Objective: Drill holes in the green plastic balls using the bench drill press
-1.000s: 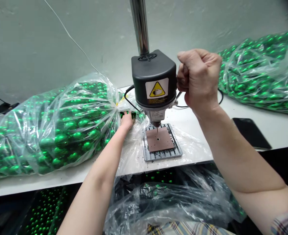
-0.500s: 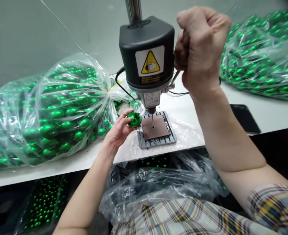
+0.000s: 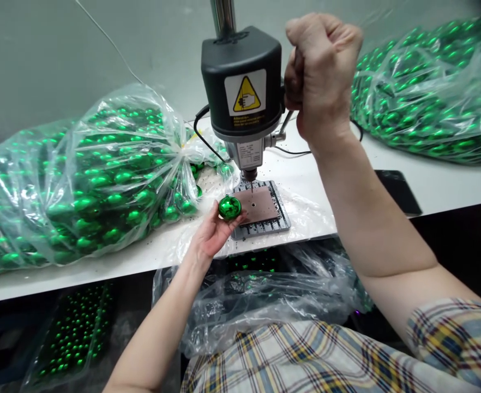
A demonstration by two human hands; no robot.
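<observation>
A shiny green ball (image 3: 229, 207), like a Christmas bauble, sits in the fingers of my left hand (image 3: 216, 229), just left of the drilling base. My right hand (image 3: 326, 71) is closed in a fist around the lever (image 3: 284, 124) of a bench drill press (image 3: 242, 82); the lever's grip is hidden inside the fingers. The thin drill bit (image 3: 252, 187) points down over a brownish square pad (image 3: 260, 207) with a small dark hole. That pad lies on a grey slotted metal base (image 3: 282, 221) strewn with dark crumbs. Ball and bit are apart.
A big clear bag of green balls (image 3: 80, 185) fills the left of the white table (image 3: 170, 240). Another such bag (image 3: 428, 98) lies at the right, behind a black phone-like slab (image 3: 398, 191). Clear plastic sheeting (image 3: 265, 305) hangs below the table's front edge.
My left hand has turned the ball and brought it slightly lower and nearer the pad. My right hand stays on the lever. The whole view has shifted a little.
</observation>
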